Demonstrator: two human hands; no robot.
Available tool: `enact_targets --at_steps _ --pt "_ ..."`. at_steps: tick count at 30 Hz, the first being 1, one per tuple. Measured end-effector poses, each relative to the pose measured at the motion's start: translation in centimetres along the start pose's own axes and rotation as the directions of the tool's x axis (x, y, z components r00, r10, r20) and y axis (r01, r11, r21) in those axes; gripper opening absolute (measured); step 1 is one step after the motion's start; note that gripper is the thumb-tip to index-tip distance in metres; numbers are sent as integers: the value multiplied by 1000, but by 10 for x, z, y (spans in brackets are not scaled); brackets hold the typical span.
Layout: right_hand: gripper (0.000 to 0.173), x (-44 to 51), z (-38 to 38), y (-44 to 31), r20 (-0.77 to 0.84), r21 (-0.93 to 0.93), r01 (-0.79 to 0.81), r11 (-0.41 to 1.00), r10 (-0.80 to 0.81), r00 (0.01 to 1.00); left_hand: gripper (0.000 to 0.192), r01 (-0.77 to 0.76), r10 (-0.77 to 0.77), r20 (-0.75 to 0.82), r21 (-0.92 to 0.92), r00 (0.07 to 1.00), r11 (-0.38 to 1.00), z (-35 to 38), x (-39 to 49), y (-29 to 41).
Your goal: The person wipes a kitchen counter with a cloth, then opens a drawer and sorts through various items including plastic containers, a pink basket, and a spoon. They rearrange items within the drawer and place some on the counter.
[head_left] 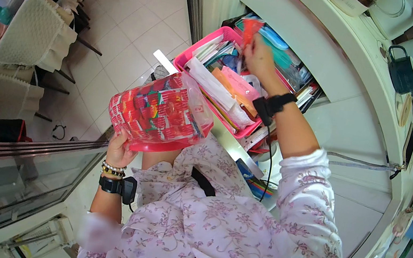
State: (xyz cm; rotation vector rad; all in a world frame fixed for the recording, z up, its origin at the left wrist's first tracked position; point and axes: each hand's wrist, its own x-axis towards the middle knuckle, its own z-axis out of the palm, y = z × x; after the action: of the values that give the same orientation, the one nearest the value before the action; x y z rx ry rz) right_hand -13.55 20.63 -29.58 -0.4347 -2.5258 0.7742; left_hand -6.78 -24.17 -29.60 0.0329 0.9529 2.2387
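At the left, my left hand [121,147] grips the lower side of a tilted container wrapped in red printed packaging [156,111], with clear plastic film around its open-looking end. My right hand [257,56] holds a small orange-red item [251,30], blurred, above the far part of a drawer. Below it, a pink plastic basket [180,59] holds papers, a white folded packet [213,85] and pink and orange packets [240,83]. Beyond the basket lie a teal case [280,56] and a blue case [274,38] in the drawer. Both my wrists bear black straps with small devices.
A white curved counter [367,61] carries a dark green mug [404,71] and several other items. The drawer front [228,144] is close to my lap. At the left are cloth-covered chairs [34,37] on a tiled floor [134,24] and a sliding glass door [32,178].
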Motion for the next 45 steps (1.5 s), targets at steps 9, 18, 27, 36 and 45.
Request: enact_targets --at_steps 9,18,27,36,45 --pt "40 -25 -102 -9 249 831 -352 431 279 928 30 -41 68 -113 223 991 974 56 62 34" --pt "47 -78 -91 -18 570 810 -581 79 124 812 39 183 -279 27 693 960 697 149 207 30" --pt "36 -117 -111 49 386 880 -463 104 411 826 52 -359 -98 345 895 933 -264 108 288 -63" --pt "42 -135 -108 62 442 822 -549 150 439 782 43 -590 -487 399 732 777 -342 114 250 -50" --pt "32 -116 -88 29 530 477 -771 421 562 635 38 -540 -515 273 685 812 -488 115 219 -24"
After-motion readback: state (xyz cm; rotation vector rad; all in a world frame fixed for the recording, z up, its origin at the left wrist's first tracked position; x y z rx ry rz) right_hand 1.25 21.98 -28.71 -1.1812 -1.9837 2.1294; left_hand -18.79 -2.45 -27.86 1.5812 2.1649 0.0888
